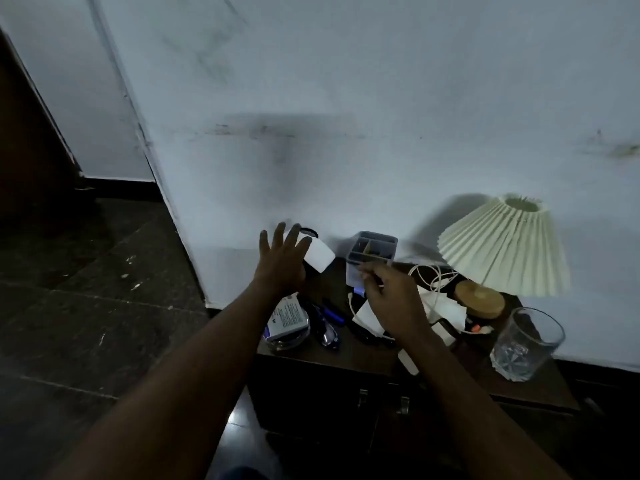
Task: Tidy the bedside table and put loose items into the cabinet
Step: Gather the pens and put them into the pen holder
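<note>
- Step: sorting clutter on the dark wooden bedside table [346, 355]; right hand [391, 299] pinches a thin pale stick [367, 273] beside the grey compartmented organiser [372, 249];
- Left hand [282, 259] open, at the white mug [320, 254];
- Next, likely: drop stick into a compartment.

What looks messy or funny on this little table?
The white charging cable lies tangled over loose white papers beside the cream pleated lamp. The clear drinking glass stands near the right edge of the dark wooden table. Nothing looks spilled.
</note>
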Demonstrator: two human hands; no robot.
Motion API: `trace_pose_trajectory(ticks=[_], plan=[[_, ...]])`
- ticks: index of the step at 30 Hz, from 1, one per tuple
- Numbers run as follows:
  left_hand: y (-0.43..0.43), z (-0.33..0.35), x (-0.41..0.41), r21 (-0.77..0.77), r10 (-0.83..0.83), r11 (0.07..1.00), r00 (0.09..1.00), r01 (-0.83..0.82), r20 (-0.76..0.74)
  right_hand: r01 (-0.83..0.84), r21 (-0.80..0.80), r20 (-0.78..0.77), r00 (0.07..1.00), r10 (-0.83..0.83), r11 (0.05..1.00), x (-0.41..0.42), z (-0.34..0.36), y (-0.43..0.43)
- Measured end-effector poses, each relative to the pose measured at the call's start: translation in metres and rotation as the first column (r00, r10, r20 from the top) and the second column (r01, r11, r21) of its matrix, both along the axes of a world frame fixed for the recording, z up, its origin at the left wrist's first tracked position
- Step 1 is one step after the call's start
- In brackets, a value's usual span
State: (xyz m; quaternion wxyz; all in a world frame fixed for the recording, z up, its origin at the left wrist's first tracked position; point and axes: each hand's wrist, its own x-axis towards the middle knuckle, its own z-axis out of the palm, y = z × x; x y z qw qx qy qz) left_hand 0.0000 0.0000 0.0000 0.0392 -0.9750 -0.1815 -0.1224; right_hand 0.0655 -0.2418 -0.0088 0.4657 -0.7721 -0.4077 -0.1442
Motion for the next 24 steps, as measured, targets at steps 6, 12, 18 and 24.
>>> trace_pose_trajectory(ticks=[6, 12, 18, 24], plan=[[0.016, -0.006, 0.026, 0.211, -0.075, 0.972, 0.989, 0.102, -0.131, 0.029, 0.192, -0.127, 0.992, -0.004, 0.981, 0.008, -0.006, -0.001], [0.033, -0.010, 0.028, 0.343, -0.296, 0.893, 0.954, 0.291, -0.039, 0.064, 0.120, -0.052, 0.997, -0.058, 0.991, 0.027, -0.010, -0.008], [0.010, -0.011, 0.031, 0.204, -0.269, 0.955, 0.918, 0.216, 0.291, 0.030, 0.091, -0.124, 0.992, -0.019, 0.995, 0.037, -0.008, -0.005], [-0.047, 0.010, 0.033, -0.909, 0.209, 0.394, 0.949, 0.139, 0.236, -0.094, 0.253, -0.757, 0.601, 0.258, 0.963, 0.036, -0.006, 0.017]])
